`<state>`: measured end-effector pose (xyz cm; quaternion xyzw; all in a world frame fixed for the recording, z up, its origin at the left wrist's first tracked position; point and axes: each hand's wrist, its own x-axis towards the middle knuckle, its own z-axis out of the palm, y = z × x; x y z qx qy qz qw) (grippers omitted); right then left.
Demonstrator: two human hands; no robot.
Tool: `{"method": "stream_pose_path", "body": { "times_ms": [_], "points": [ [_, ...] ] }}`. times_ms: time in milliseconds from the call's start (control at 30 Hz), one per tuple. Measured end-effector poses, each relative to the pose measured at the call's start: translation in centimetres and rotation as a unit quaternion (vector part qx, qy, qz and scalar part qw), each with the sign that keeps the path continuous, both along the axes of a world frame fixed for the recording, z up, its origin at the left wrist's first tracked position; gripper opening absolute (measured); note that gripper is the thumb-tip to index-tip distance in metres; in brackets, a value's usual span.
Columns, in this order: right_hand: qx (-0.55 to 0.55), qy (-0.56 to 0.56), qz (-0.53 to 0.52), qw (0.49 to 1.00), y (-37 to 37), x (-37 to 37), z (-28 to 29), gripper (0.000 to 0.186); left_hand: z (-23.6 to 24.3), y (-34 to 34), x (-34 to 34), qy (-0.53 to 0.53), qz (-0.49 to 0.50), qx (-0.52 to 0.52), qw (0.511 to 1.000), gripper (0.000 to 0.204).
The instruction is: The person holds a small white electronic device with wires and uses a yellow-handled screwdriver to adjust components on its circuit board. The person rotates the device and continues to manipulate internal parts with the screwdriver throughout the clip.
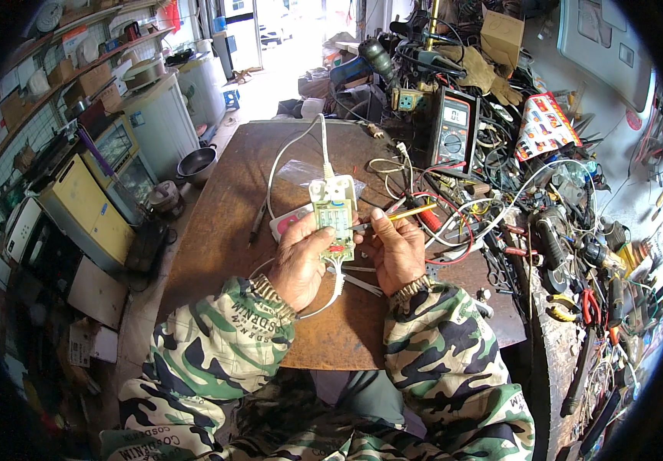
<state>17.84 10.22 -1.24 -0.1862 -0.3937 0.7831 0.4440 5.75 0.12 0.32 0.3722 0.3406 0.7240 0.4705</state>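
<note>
My left hand (298,257) grips a small green circuit board (334,218) by its left edge, thumb across its face. White wires (334,269) run from the board's near end, and a red part sits just above them. My right hand (399,252) pinches a slim screwdriver (413,213) with a yellow handle. Its thin shaft points left at the board's right edge; whether it touches cannot be made out. Directly behind the board is a white plastic housing (330,187) with a white cord (324,142). A white and pink piece (289,222) lies partly hidden behind my left hand.
The brown wooden table (224,253) bears a pen-like probe (257,224) at left. A multimeter (453,131) stands at the back right. Red and white leads, pliers (591,307) and many tools crowd the right side. A wok (197,163) and cabinets stand left.
</note>
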Motion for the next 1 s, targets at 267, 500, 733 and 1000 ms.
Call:
{"method": "stream_pose_path", "body": {
  "times_ms": [267,500,733,1000],
  "points": [
    [-0.029,0.020,0.023,0.999,0.2,0.3,0.9,0.017,0.5,0.0,0.1,0.007,0.006,0.008,1.000,0.039],
    [-0.029,0.019,0.029,0.999,0.7,0.1,0.1,0.017,0.5,0.2,0.3,0.047,0.035,0.022,0.998,0.037],
    [-0.014,0.003,0.027,1.000,0.6,0.0,0.1,0.017,0.5,0.0,0.2,0.040,0.042,0.007,0.998,0.037],
    [-0.014,-0.018,0.025,0.999,0.8,0.0,0.0,0.016,0.5,0.1,0.2,0.047,0.043,0.008,0.998,0.036]
  ]
}}
